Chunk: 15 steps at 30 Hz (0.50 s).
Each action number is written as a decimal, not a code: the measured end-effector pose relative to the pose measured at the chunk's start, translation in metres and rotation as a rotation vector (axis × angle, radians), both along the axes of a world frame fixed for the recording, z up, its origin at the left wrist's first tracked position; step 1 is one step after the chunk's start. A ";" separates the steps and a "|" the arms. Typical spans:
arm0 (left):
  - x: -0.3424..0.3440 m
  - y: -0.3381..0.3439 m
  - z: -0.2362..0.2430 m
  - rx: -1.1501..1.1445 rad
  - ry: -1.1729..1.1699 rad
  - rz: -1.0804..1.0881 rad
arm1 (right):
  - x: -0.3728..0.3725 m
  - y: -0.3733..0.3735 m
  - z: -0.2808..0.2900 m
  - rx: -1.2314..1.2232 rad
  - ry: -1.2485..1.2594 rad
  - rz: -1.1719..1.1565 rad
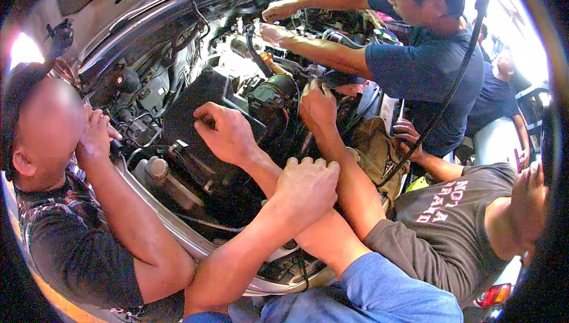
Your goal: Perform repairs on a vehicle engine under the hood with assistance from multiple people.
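Note:
My bare forearms cross over an open engine bay. My left hand (pixel 305 188) is closed, its knuckles up, and lies across my right forearm (pixel 325 234); its fingertips are hidden. Farther forward my right hand (pixel 228 134) hovers above a black engine box (pixel 198 106). Its fingers are curled, thumb and index close together, and whatever they hold is too small to make out. A ribbed black air hose (pixel 275 88) lies beyond it. A white-capped reservoir (pixel 157 167) sits left of the black box.
At left a person (pixel 77 252) holds a hand to the mouth. A person in a navy shirt (pixel 430 68) reaches into the far engine bay. A person in a dark T-shirt (pixel 447 222) leans in at right. A black cable (pixel 453 88) hangs there. The car's front edge (pixel 163 207) curves below.

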<state>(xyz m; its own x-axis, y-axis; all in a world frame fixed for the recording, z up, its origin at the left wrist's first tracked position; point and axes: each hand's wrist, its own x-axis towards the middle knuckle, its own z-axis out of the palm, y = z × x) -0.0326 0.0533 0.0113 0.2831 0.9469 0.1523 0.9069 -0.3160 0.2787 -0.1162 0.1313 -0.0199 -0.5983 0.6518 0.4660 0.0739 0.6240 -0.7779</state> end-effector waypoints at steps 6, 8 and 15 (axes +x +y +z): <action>0.000 0.000 0.001 -0.001 -0.005 0.002 | 0.000 -0.001 0.001 0.006 -0.004 -0.007; 0.000 -0.001 0.001 0.009 -0.005 0.002 | 0.000 -0.001 0.001 0.008 0.006 0.001; -0.002 -0.002 0.002 0.012 0.007 -0.003 | -0.001 -0.002 0.000 0.013 -0.004 -0.005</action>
